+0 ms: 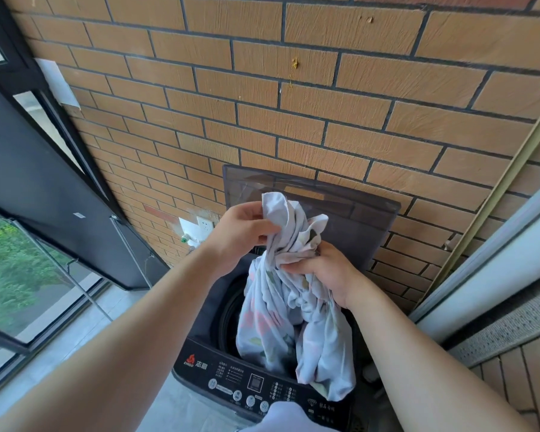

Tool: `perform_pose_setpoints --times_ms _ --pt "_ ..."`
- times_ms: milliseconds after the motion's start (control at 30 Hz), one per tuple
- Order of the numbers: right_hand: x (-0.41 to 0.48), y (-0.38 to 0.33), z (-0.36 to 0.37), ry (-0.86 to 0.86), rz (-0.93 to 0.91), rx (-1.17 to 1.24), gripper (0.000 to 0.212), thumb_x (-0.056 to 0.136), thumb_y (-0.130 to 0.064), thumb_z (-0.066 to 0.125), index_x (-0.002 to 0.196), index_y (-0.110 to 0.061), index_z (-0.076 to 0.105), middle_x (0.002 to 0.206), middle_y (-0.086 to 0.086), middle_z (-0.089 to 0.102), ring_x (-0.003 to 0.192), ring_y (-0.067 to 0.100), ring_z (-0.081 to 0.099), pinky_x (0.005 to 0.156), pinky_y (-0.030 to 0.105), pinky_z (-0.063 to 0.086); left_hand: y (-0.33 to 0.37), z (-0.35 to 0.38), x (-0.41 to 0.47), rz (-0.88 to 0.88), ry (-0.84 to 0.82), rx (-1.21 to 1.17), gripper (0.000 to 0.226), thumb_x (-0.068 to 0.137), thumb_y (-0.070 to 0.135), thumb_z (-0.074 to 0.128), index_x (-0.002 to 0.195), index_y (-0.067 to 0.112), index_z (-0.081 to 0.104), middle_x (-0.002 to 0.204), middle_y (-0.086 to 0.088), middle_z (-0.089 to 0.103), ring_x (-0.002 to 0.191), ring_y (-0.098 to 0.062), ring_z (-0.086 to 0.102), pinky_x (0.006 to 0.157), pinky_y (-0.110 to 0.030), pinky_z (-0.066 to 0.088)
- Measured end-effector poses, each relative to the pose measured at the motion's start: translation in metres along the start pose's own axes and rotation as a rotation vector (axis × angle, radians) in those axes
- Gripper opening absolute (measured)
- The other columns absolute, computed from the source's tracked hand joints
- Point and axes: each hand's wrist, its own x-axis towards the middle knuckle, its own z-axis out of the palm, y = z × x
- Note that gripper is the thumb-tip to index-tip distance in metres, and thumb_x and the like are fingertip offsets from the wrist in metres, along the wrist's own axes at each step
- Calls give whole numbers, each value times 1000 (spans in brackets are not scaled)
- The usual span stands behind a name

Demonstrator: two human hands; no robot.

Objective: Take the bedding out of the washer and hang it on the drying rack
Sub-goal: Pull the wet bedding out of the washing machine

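Note:
A pale, lightly patterned sheet of bedding [281, 319] hangs in a twisted bundle above the open drum of a dark top-loading washer [206, 363]. My left hand [243, 232] pinches the top end of the cloth, raised in front of the washer's upright lid [356, 219]. Lower and to the right, my right hand [325, 269] grips a bunched part of the same sheet. The sheet's lower folds drape over the control panel [256, 388]. No drying rack is in view.
A brick wall [262, 104] stands right behind the washer. Dark-framed windows [44, 188] run along the left, with a wall socket [200, 226] beside the washer. A white ledge and grey textured wall [496, 294] close in on the right.

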Motion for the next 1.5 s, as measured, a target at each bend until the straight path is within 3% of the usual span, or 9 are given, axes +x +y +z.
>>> perform_pose_setpoints --times_ms 167,433,567,700,833,1033,1267,1400,1500 --pt "5 -17 4 53 -69 37 30 79 -1 79 107 -10 77 106 10 77 104 25 73 103 47 52 -3 -14 -6 28 -89 120 35 75 2 65 109 8 73 109 -12 75 101 -28 71 92 -40 56" --pt "7 -53 26 -100 -190 -127 25 81 1 78 103 -10 73 95 -3 77 92 7 73 77 16 54 36 -16 -12 392 192 698 21 96 23 66 84 9 76 101 4 65 87 -11 60 80 -32 48" --pt "11 -78 38 -74 -262 -109 26 78 -1 81 102 -11 76 97 0 78 94 13 74 83 23 56 64 -26 -10 459 288 785 36 93 30 67 74 0 67 86 -6 59 73 -20 55 68 -34 41" --pt "18 -110 49 -13 -296 -20 31 78 -1 80 107 -8 76 101 8 78 96 23 75 88 33 59 91 -45 -13 384 358 506 45 85 49 65 86 4 68 79 -10 62 70 -15 51 66 -32 39" --pt "22 -143 58 47 -359 -8 22 79 -4 78 97 -16 77 90 1 79 84 15 76 75 27 58 97 -65 -24 324 227 102 70 63 30 80 129 17 61 116 -6 69 100 -19 67 85 -28 53" --pt "16 -213 72 -31 -481 42 20 81 -6 76 100 -9 79 97 11 78 93 23 75 88 36 59 106 -73 -35 258 53 196 96 66 32 90 148 25 41 142 7 57 132 -9 53 109 -36 45" --pt "8 -277 107 -70 -718 -122 17 82 -20 79 99 -17 78 96 5 78 96 18 74 96 44 57 158 -61 -36 458 267 118 47 78 12 84 120 7 64 111 -14 75 108 -28 71 95 -44 56" --pt "15 -282 115 -144 -747 -240 41 79 -32 84 115 -17 71 114 7 74 110 18 69 105 46 50 155 -70 -40 378 515 -45 31 72 14 87 101 12 77 98 -11 78 99 -30 73 94 -55 56" --pt "22 -273 123 -212 -654 -242 98 78 -41 85 156 -15 31 143 -12 47 132 3 45 114 28 33 152 -75 -49 332 592 -170 32 73 11 78 105 11 75 100 -14 77 97 -33 73 91 -58 56"
